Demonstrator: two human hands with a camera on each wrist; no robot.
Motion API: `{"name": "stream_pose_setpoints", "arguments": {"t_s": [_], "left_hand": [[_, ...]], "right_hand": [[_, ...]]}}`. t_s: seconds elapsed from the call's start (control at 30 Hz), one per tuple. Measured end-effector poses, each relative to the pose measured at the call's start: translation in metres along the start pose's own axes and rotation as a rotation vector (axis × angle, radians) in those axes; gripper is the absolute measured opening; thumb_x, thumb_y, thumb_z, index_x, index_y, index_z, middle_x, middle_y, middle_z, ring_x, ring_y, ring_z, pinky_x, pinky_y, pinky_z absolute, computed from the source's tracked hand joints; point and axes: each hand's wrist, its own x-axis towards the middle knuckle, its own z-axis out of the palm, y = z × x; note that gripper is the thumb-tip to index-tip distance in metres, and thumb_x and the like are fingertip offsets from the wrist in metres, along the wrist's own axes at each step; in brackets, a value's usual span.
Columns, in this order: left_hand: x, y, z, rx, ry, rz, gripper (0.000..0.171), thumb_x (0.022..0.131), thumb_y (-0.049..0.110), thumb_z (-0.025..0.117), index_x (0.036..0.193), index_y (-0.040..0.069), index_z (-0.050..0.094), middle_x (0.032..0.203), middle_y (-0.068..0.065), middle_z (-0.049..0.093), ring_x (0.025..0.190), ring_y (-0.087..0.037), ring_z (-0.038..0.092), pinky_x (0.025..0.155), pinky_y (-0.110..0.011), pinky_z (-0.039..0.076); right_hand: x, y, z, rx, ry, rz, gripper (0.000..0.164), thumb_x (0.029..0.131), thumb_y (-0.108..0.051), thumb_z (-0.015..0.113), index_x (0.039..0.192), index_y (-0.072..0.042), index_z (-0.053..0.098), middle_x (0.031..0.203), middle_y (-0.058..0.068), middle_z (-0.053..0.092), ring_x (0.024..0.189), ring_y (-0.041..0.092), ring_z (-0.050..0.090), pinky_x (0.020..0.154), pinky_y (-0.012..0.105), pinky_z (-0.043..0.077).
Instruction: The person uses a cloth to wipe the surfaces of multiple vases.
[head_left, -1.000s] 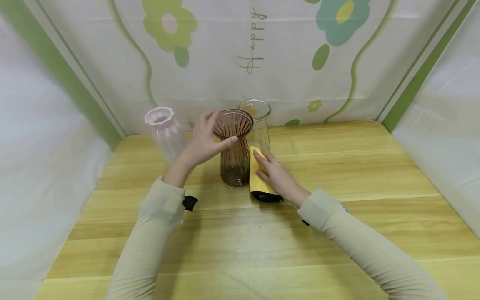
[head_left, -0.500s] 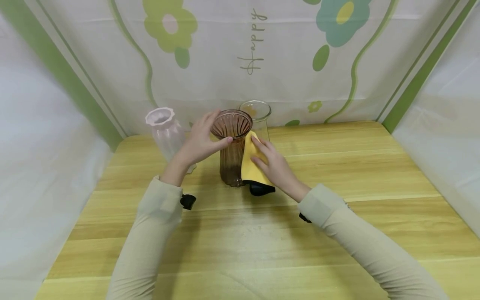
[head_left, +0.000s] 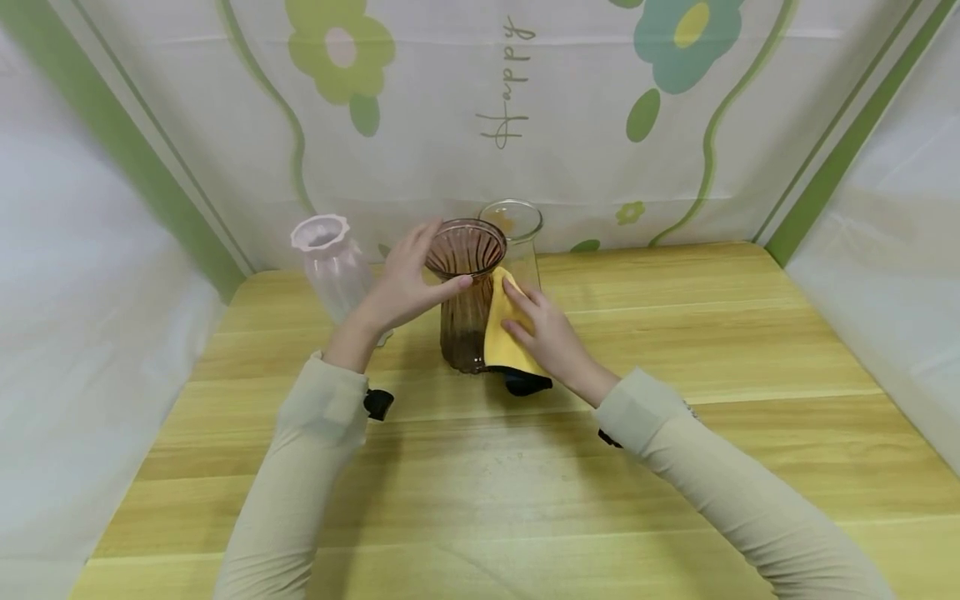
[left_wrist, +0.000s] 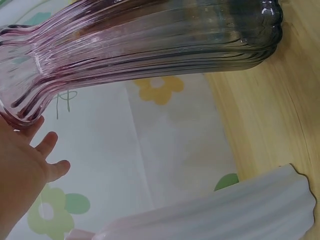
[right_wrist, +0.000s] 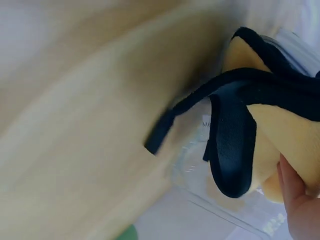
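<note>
A ribbed vase (head_left: 461, 329) of purplish-brown glass with a flared rim stands mid-table in the head view. My left hand (head_left: 401, 287) holds it by the rim, thumb at the front and fingers behind. In the left wrist view the left hand (left_wrist: 22, 167) is at the mouth of the vase (left_wrist: 165, 40), some fingers spread off it. My right hand (head_left: 551, 337) grips a yellow cloth (head_left: 506, 337) with black edging against the vase's right side. Folds of the cloth (right_wrist: 265, 130) hang from my fingers in the right wrist view.
Behind the brown vase stands a clear glass vase (head_left: 529, 265), partly hidden. A pale pink vase (head_left: 337, 271) with a scalloped rim is on the left, close to my left hand. The wooden table (head_left: 487, 500) meets a flower-printed curtain (head_left: 450, 158) at the back.
My right hand has slid the cloth up and left along the vase's side, then slightly down again. The vase shifted slightly left and back, with my left hand staying at its rim.
</note>
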Motion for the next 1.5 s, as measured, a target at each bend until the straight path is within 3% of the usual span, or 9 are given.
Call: {"name": "stream_pose_setpoints", "arguments": {"t_s": [0.1, 0.23, 0.4, 0.63, 0.87, 0.97, 1.27, 1.5], "left_hand": [[0.000, 0.001, 0.001, -0.010, 0.022, -0.010, 0.098, 0.082, 0.051, 0.064, 0.155, 0.019, 0.008, 0.161, -0.010, 0.011, 0.148, -0.034, 0.013, 0.117, -0.061, 0.016], [0.000, 0.003, 0.004, -0.013, 0.063, -0.010, 0.099, 0.082, 0.051, 0.066, 0.155, 0.017, 0.010, 0.159, -0.012, 0.012, 0.146, -0.035, 0.016, 0.116, -0.059, 0.020], [0.000, 0.004, 0.005, 0.015, 0.095, 0.001, 0.096, 0.083, 0.051, 0.065, 0.154, 0.013, 0.013, 0.157, -0.016, 0.017, 0.145, -0.037, 0.020, 0.115, -0.060, 0.022], [-0.003, 0.004, 0.002, 0.037, 0.088, 0.019, 0.091, 0.084, 0.046, 0.064, 0.154, 0.012, 0.016, 0.158, -0.015, 0.020, 0.146, -0.036, 0.017, 0.117, -0.060, 0.017], [-0.003, 0.001, -0.001, 0.041, 0.039, 0.035, 0.089, 0.086, 0.047, 0.059, 0.155, 0.017, 0.013, 0.160, -0.012, 0.017, 0.147, -0.035, 0.015, 0.117, -0.062, 0.014], [-0.003, 0.001, -0.001, 0.030, 0.025, 0.031, 0.089, 0.086, 0.048, 0.059, 0.155, 0.018, 0.011, 0.160, -0.012, 0.015, 0.148, -0.035, 0.014, 0.116, -0.063, 0.014], [-0.003, 0.003, 0.002, -0.009, 0.027, 0.022, 0.092, 0.084, 0.048, 0.063, 0.155, 0.018, 0.011, 0.161, -0.010, 0.013, 0.148, -0.034, 0.014, 0.116, -0.062, 0.016], [-0.003, 0.008, 0.005, -0.036, 0.065, -0.021, 0.093, 0.082, 0.050, 0.065, 0.154, 0.020, 0.015, 0.158, -0.016, 0.012, 0.145, -0.037, 0.017, 0.114, -0.063, 0.022]], "right_hand": [[-0.005, 0.008, 0.003, -0.072, -0.049, 0.012, 0.059, 0.095, -0.020, 0.057, 0.149, -0.010, 0.033, 0.149, 0.027, 0.035, 0.134, 0.045, 0.040, 0.109, 0.053, 0.038], [-0.010, 0.018, 0.006, -0.167, -0.113, 0.011, 0.058, 0.094, -0.017, 0.059, 0.147, -0.008, 0.036, 0.145, 0.029, 0.040, 0.122, 0.044, 0.052, 0.101, 0.051, 0.046], [-0.011, 0.021, 0.006, -0.170, -0.126, 0.021, 0.058, 0.095, -0.018, 0.057, 0.148, -0.009, 0.034, 0.144, 0.028, 0.040, 0.121, 0.044, 0.053, 0.099, 0.051, 0.048], [-0.003, 0.005, -0.002, -0.028, 0.003, -0.005, 0.059, 0.096, -0.020, 0.056, 0.149, -0.009, 0.032, 0.147, 0.028, 0.037, 0.129, 0.046, 0.044, 0.107, 0.054, 0.039], [0.006, -0.014, -0.012, 0.115, 0.191, -0.074, 0.060, 0.095, -0.015, 0.057, 0.148, -0.004, 0.031, 0.147, 0.021, 0.040, 0.136, 0.038, 0.040, 0.114, 0.048, 0.034], [0.008, -0.017, -0.014, 0.136, 0.217, -0.071, 0.061, 0.095, -0.015, 0.058, 0.148, -0.004, 0.031, 0.148, 0.021, 0.039, 0.136, 0.038, 0.039, 0.115, 0.048, 0.032], [-0.002, -0.004, -0.004, -0.008, -0.004, -0.006, 0.064, 0.096, -0.023, 0.057, 0.151, -0.009, 0.027, 0.151, 0.025, 0.031, 0.137, 0.043, 0.036, 0.112, 0.054, 0.034], [-0.013, 0.016, 0.005, -0.136, -0.111, 0.023, 0.060, 0.095, -0.021, 0.058, 0.149, -0.009, 0.033, 0.148, 0.027, 0.036, 0.128, 0.045, 0.046, 0.104, 0.053, 0.043]]}}
